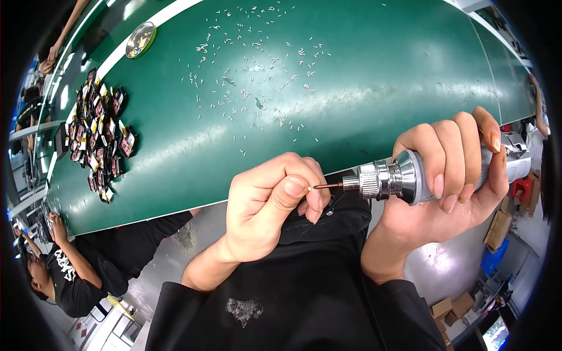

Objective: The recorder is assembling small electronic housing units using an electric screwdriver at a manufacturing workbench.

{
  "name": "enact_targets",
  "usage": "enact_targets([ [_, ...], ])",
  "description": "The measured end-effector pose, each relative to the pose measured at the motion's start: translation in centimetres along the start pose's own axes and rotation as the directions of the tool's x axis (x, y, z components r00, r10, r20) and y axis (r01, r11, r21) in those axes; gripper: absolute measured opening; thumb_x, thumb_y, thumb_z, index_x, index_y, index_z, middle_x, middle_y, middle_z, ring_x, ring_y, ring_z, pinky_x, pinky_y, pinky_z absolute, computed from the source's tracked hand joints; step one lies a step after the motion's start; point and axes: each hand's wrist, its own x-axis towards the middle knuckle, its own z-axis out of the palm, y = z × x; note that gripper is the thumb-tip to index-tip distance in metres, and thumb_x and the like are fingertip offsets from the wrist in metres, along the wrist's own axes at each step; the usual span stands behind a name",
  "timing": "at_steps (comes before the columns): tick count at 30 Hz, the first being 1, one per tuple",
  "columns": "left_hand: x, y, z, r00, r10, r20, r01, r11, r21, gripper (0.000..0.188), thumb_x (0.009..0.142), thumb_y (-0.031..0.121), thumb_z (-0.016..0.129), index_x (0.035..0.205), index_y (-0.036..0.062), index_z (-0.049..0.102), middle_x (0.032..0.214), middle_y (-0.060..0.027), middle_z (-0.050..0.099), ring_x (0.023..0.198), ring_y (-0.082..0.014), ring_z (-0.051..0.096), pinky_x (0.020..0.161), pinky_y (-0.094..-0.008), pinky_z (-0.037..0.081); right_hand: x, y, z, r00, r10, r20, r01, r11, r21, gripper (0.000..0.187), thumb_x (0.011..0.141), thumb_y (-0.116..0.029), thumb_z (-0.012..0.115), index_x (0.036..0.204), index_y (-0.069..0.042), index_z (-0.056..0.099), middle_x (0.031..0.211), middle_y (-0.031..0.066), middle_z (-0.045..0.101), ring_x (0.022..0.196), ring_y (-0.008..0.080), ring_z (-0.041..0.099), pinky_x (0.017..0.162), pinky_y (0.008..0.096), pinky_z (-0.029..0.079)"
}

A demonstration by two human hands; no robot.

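Observation:
My right hand (453,169) is wrapped round a grey and silver electric screwdriver (380,180), held level in front of my body. Its thin dark bit (328,186) points left at my left hand (275,205). Thumb and fingers of that hand are pinched on a tiny white piece (309,188), right at the bit's tip. Most of the piece is hidden, so its exact kind does not show. Many small pale slivers of similar size (257,67) lie scattered over the green tabletop (380,76) beyond my hands.
A heap of small black items with coloured labels (96,134) sits on the table's left. Behind it stands a shallow round dish (140,40) with small yellowish parts. A co-worker in black (88,269) is at the left. Cardboard boxes (451,307) stand at the lower right.

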Motion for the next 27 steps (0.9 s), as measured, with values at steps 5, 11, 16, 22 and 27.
enact_targets([
  [5, 0.1, 0.1, 0.1, 1.000, -0.030, 0.008, 0.030, 0.999, -0.024, 0.029, 0.100, 0.020, 0.043, 0.084, -0.0021, 0.054, 0.073, -0.0095, 0.057, 0.061, -0.0093, 0.050, 0.053, -0.0207, 0.036, -0.1, 0.0, -0.3, 1.000, 0.017, 0.000, -0.017, 1.000, 0.003, 0.011, 0.087, -0.014, 0.050, 0.090, -0.005, 0.046, 0.053, -0.0021, 0.040, 0.040, 0.0094, 0.041, 0.049, 0.0259, 0.039],
  [11, 0.3, 0.4, -0.5, 0.989, -0.132, 0.065, 0.137, 0.988, -0.068, 0.032, 0.099, 0.022, 0.043, 0.080, -0.0009, 0.054, 0.073, -0.0092, 0.056, 0.059, -0.0091, 0.049, 0.051, -0.0207, 0.035, 0.0, -0.1, -0.4, 0.999, 0.041, 0.021, -0.041, 0.999, -0.002, 0.012, 0.086, -0.014, 0.053, 0.090, -0.005, 0.045, 0.052, -0.0020, 0.040, 0.040, 0.0095, 0.041, 0.049, 0.0259, 0.040],
  [16, 0.7, 0.7, -0.8, 0.954, -0.242, 0.176, 0.279, 0.931, -0.236, 0.036, 0.100, 0.025, 0.042, 0.076, 0.0000, 0.052, 0.068, -0.0092, 0.055, 0.056, -0.0093, 0.047, 0.050, -0.0224, 0.034, 0.0, 0.1, -0.5, 0.997, 0.068, 0.037, -0.069, 0.997, 0.026, 0.013, 0.086, -0.013, 0.054, 0.090, -0.006, 0.045, 0.053, -0.0025, 0.039, 0.042, 0.0086, 0.040, 0.050, 0.0251, 0.040],
  [22, 0.8, 0.4, -0.9, 0.932, -0.282, 0.229, 0.346, 0.881, -0.323, 0.037, 0.100, 0.025, 0.042, 0.074, 0.0002, 0.052, 0.065, -0.0086, 0.053, 0.054, -0.0087, 0.046, 0.050, -0.0227, 0.034, 0.1, 0.0, -0.9, 0.994, 0.090, 0.058, -0.092, 0.995, 0.035, 0.013, 0.085, -0.013, 0.054, 0.091, -0.006, 0.044, 0.054, -0.0030, 0.039, 0.043, 0.0081, 0.040, 0.051, 0.0238, 0.040],
  [27, 0.5, 1.0, -0.5, 0.947, -0.304, 0.101, 0.311, 0.948, -0.068, 0.030, 0.098, 0.017, 0.045, 0.075, -0.0008, 0.054, 0.065, -0.0052, 0.054, 0.055, -0.0083, 0.048, 0.050, -0.0218, 0.036, -0.1, -0.5, -1.1, 0.991, 0.104, 0.079, -0.100, 0.994, -0.051, 0.014, 0.085, -0.014, 0.054, 0.091, -0.005, 0.044, 0.054, -0.0028, 0.040, 0.042, 0.0082, 0.040, 0.050, 0.0239, 0.040],
])
